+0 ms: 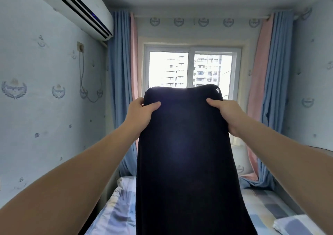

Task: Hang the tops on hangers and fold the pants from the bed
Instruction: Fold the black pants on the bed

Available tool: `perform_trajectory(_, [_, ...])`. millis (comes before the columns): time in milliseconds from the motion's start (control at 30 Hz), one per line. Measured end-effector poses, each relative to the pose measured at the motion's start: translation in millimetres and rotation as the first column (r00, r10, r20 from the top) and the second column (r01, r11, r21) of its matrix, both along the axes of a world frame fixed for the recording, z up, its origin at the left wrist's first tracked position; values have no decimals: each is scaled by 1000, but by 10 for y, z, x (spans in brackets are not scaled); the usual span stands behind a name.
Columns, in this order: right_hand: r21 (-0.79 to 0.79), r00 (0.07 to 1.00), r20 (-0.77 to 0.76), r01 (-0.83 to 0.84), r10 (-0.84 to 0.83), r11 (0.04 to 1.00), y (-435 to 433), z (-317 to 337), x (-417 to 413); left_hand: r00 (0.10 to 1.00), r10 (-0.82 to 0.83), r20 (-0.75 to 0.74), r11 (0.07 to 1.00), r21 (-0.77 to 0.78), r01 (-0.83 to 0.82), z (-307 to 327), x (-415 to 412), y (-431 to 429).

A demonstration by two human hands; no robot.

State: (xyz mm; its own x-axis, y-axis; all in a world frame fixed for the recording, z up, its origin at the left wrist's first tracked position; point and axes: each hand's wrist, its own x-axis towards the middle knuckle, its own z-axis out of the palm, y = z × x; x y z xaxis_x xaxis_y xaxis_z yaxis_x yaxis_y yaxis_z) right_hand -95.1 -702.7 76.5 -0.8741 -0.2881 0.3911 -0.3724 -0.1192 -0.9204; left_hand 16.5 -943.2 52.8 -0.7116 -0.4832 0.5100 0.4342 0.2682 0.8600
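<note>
Pale blue wallpaper (45, 108) printed with crest and anchor emblems covers the walls of a narrow bedroom. One long black garment (185, 162) hangs in the middle of the view, from just above centre down to 6 o'clock, where it runs out of view; whether it is pants or a top cannot be told. Below and behind it lies one bed (115, 213) with a sheet checked in blue, white and yellow, showing at 7 and at 5 o'clock. Four curtains frame the far wall: a blue curtain (119, 72) with a pink curtain (134, 63) beside it at 10 o'clock, and a second pink curtain (259, 72) and second blue curtain (275, 72) at 2 o'clock. Between them at 12 o'clock is one window (191, 68) of two panes, bright, with apartment blocks outside. One white air conditioner (79, 7) sits high at 11 o'clock. Both hands are raised and well apart: the left hand (142, 115) grips the garment's top left corner, the right hand (228, 113) its top right corner, thumbs over the near face. One white cushion (240, 160) stands near the right curtains, and one folded pale cloth (295, 224) lies on the bed at 5 o'clock. One wall socket (80, 47) at 10 o'clock has a cord (82, 76) hanging from it. A small white mark (217, 90) sits on the garment's top right corner.
</note>
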Motion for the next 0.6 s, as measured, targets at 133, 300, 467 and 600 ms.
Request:
perform_trajectory(133, [52, 998, 67, 5, -8, 999, -448, -495, -508, 998, 0, 70, 999, 45, -4, -510, -497, -439])
perform_trajectory(300, [170, 974, 223, -10, -28, 985, -1230, -1527, -1416, 981, -10, 195, 992, 128, -15, -1572, -1368, -1196])
perform_trajectory(467, [314, 897, 429, -36, -108, 949, -2109, -3086, -2510, 902, -60, 428, 974, 224, -42, -3143, -2413, -2060])
perform_trajectory(600, [470, 831, 517, -78, -202, 879, -2770, -4511, -3188, 775, -112, 622, 952, 290, -94, -4546, -3093, -2686])
